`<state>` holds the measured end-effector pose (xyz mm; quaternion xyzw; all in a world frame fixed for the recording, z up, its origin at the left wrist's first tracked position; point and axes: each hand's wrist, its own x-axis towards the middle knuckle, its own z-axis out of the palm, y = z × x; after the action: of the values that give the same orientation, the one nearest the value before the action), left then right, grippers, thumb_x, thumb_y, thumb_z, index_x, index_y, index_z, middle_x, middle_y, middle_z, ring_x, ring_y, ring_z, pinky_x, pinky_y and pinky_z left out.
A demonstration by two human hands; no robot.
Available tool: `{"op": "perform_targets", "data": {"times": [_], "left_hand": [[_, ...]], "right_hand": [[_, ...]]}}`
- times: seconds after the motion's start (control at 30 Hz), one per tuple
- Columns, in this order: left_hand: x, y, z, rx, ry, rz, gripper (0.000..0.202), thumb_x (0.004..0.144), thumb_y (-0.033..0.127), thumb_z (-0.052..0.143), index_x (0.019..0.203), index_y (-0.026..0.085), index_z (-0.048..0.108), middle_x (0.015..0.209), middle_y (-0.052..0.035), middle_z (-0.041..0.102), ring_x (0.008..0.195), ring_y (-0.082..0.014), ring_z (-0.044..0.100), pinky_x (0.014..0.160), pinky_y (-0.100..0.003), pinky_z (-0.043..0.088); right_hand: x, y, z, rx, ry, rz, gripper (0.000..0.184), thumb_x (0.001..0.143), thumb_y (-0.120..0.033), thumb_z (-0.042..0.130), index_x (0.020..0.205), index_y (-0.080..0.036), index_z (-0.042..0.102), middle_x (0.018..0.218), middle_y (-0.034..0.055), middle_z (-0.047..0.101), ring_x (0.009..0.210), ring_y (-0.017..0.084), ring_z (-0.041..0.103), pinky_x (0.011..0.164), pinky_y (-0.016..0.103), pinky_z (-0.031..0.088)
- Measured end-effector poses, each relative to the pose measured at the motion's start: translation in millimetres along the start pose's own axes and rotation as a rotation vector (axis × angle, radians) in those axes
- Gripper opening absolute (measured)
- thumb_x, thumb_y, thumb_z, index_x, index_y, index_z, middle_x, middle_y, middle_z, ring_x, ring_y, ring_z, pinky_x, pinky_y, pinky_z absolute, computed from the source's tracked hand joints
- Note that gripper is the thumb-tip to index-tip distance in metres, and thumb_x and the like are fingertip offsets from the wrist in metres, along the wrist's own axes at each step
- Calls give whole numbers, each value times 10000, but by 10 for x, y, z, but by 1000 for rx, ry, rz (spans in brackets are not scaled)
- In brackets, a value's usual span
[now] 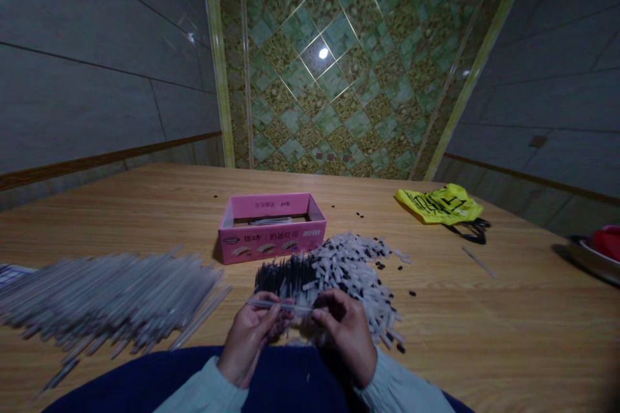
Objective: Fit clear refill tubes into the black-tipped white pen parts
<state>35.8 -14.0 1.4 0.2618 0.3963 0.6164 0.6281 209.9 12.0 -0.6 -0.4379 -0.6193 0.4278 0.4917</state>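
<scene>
My left hand (252,335) is closed around a thin clear pen tube (271,304), held level just above the table's near edge. My right hand (345,330) pinches the tube's right end, fingers curled together. Right behind both hands lies a heap of dark refills and small pale caps (334,271). A wide pile of clear pen tubes (111,293) spreads out to the left of my left hand.
A pink cardboard box (271,227) stands open behind the heap. A yellow plastic bag (443,204) lies at the back right, and a metal dish with something red (598,251) sits at the right edge. Small black bits are scattered on the wooden table (484,322).
</scene>
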Motion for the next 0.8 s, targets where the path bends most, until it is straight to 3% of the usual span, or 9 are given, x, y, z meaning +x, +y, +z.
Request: {"op": "perform_targets", "data": {"times": [0.23, 0.4, 0.47, 0.57, 0.7, 0.8], "left_hand": [[-3, -4, -30, 5, -31, 17, 325, 618, 223, 769, 814, 158, 519, 839, -80, 713, 681, -159, 676, 612, -244, 541], [15, 7, -49, -15, 2, 24, 341, 609, 214, 775, 834, 160, 525, 818, -76, 714, 694, -169, 681, 619, -240, 539], [11, 8, -43, -12, 9, 17, 349, 595, 214, 783, 826, 161, 527, 812, -73, 715, 690, -175, 682, 624, -252, 543], [2, 10, -34, -19, 20, 13, 367, 576, 215, 794, 827, 160, 531, 819, -78, 716, 685, -179, 682, 620, -261, 546], [5, 7, -49, -15, 14, 24, 361, 601, 207, 780, 845, 163, 518, 826, -80, 715, 693, -172, 681, 622, -251, 544], [16, -1, -66, -6, 5, 19, 357, 612, 209, 774, 849, 164, 511, 819, -74, 713, 684, -166, 679, 615, -250, 544]], "right_hand": [[-25, 50, 33, 168, -108, 89, 284, 839, -448, 504, 840, -165, 528, 511, -24, 563, 410, 129, 563, 419, 208, 412], [-36, 32, 21, 50, -85, -28, 241, 748, -366, 648, 859, -166, 572, 643, -10, 597, 558, 131, 594, 503, 205, 430], [-41, 34, 16, -1, -112, -5, 226, 812, -386, 565, 761, -166, 564, 586, -17, 578, 507, 125, 576, 478, 206, 410], [-38, 34, 2, -98, -127, 16, 384, 892, -415, 419, 618, -168, 524, 491, -25, 518, 438, 111, 513, 435, 205, 355], [-21, 22, -19, -173, -94, -98, 200, 811, -360, 576, 774, -163, 590, 650, -10, 570, 604, 127, 529, 533, 204, 377], [-23, 42, -22, -227, -134, -103, 276, 851, -368, 517, 673, -164, 570, 599, -15, 533, 582, 120, 494, 524, 202, 348]]}}
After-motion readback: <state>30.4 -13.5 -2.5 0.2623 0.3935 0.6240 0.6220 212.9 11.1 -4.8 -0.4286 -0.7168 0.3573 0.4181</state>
